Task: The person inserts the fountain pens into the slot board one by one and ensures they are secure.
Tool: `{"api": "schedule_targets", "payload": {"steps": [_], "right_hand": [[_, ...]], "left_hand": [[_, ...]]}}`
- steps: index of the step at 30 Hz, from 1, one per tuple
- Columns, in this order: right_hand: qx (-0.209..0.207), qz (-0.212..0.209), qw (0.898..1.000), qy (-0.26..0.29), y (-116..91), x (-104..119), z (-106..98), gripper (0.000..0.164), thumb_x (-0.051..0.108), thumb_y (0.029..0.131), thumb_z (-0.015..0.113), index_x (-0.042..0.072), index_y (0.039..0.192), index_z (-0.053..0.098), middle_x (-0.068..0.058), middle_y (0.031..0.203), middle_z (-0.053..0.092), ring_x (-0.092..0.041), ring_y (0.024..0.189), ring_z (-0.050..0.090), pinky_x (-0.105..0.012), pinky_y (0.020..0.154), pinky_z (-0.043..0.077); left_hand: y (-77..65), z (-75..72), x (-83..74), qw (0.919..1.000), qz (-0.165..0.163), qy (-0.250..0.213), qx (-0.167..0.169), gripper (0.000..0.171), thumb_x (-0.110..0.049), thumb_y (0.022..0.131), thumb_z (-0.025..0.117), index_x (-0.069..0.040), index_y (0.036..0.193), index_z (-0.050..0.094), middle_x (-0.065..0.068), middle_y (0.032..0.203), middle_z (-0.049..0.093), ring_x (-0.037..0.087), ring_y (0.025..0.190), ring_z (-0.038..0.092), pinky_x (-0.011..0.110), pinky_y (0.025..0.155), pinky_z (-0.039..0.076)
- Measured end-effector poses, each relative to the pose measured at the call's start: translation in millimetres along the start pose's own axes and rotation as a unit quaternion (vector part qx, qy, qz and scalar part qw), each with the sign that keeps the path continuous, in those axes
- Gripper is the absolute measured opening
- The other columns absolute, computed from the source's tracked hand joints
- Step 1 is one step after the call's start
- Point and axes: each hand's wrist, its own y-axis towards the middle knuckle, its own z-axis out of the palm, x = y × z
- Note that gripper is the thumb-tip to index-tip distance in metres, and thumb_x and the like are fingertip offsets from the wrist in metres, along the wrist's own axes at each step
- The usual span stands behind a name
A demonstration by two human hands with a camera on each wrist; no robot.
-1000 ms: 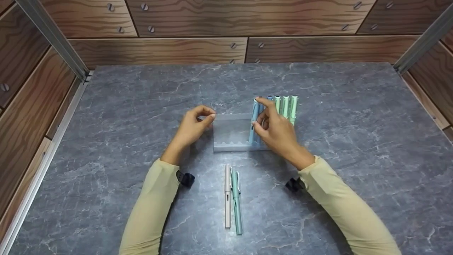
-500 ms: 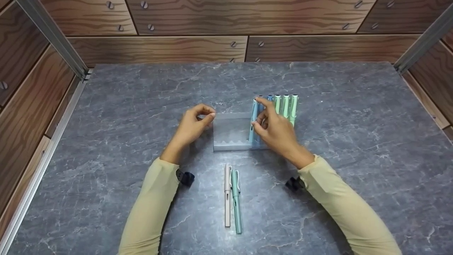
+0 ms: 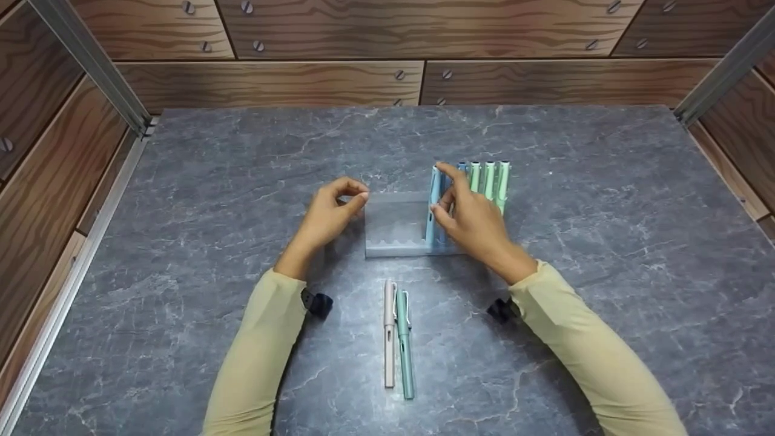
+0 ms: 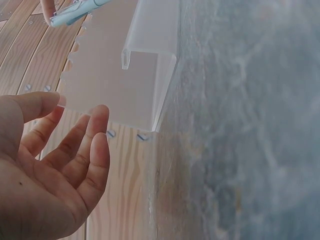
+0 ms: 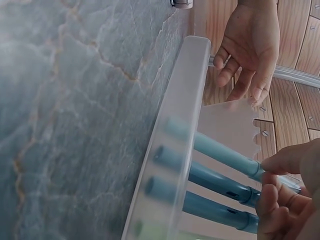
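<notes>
A frosted clear pen stand with a notched top edge stands mid-table. My left hand pinches its upper left corner between thumb and index finger, the other fingers loosely bent in the left wrist view. My right hand grips a light blue pen by its upper part, index fingertip at the cap's top. In the right wrist view, this pen's lower end sits behind the stand's front lip. Two darker blue pens lean beside it, partly hidden by my right hand in the head view.
Several light green pens fill the stand's right end. Nearer me, a greyish-beige pen and a teal green pen lie side by side on the grey marbled table. Wood-patterned panels rise behind it.
The light blue pen stands slightly more upright, and my right index finger has shifted a little, covering the top of the neighbouring blue pen. My left hand stays at the stand's corner.
</notes>
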Motion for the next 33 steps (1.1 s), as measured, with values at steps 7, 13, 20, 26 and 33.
{"api": "schedule_targets", "payload": {"steps": [7, 13, 20, 26, 33], "right_hand": [[0.018, 0.020, 1.000, -0.015, 2.5, 0.9, -1.7, 0.059, 0.015, 0.090, 0.064, 0.010, 0.143, 0.037, -0.005, 0.068, 0.061, -0.016, 0.051, 0.048, -0.030, 0.047, 0.036], [0.030, 0.032, 0.999, -0.027, 4.9, 1.1, -2.0, 0.062, 0.019, 0.090, 0.066, 0.012, 0.144, 0.037, -0.004, 0.067, 0.061, -0.017, 0.051, 0.049, -0.031, 0.047, 0.040], [0.044, 0.041, 0.997, -0.052, 6.0, 0.5, -3.7, 0.062, 0.024, 0.092, 0.065, 0.014, 0.146, 0.037, -0.004, 0.065, 0.061, -0.018, 0.050, 0.050, -0.033, 0.046, 0.041], [0.061, 0.040, 0.995, -0.071, 7.3, 1.5, -6.6, 0.064, 0.026, 0.092, 0.064, 0.016, 0.148, 0.035, -0.003, 0.061, 0.058, -0.015, 0.047, 0.045, -0.028, 0.043, 0.034], [0.062, 0.038, 0.996, -0.043, 6.6, 1.3, -8.0, 0.066, 0.021, 0.091, 0.065, 0.014, 0.149, 0.033, -0.003, 0.066, 0.060, -0.015, 0.051, 0.047, -0.028, 0.046, 0.035]], "left_hand": [[0.1, 1.0, 0.0, 1.0000, 0.008, -0.003, -0.003, 0.017, -0.011, 0.095, 0.059, 0.002, 0.106, 0.064, 0.020, 0.106, 0.066, 0.040, 0.080, 0.064, 0.035, 0.069, 0.056], [0.7, 2.0, 0.3, 0.9999, 0.004, -0.010, -0.007, 0.016, -0.010, 0.095, 0.059, 0.002, 0.105, 0.064, 0.019, 0.105, 0.066, 0.039, 0.080, 0.065, 0.040, 0.072, 0.058], [1.9, 2.6, 1.5, 0.9999, 0.003, -0.013, -0.004, 0.016, -0.009, 0.095, 0.059, 0.003, 0.105, 0.064, 0.020, 0.105, 0.066, 0.040, 0.081, 0.066, 0.044, 0.075, 0.058], [1.4, 1.8, 1.0, 1.0000, 0.000, -0.009, -0.001, 0.017, -0.009, 0.095, 0.059, 0.003, 0.106, 0.064, 0.020, 0.106, 0.066, 0.040, 0.081, 0.066, 0.044, 0.075, 0.058], [-0.2, 0.3, -1.8, 1.0000, -0.006, -0.003, 0.000, 0.019, -0.012, 0.096, 0.059, 0.002, 0.108, 0.064, 0.020, 0.109, 0.066, 0.040, 0.083, 0.066, 0.045, 0.075, 0.057]]}}
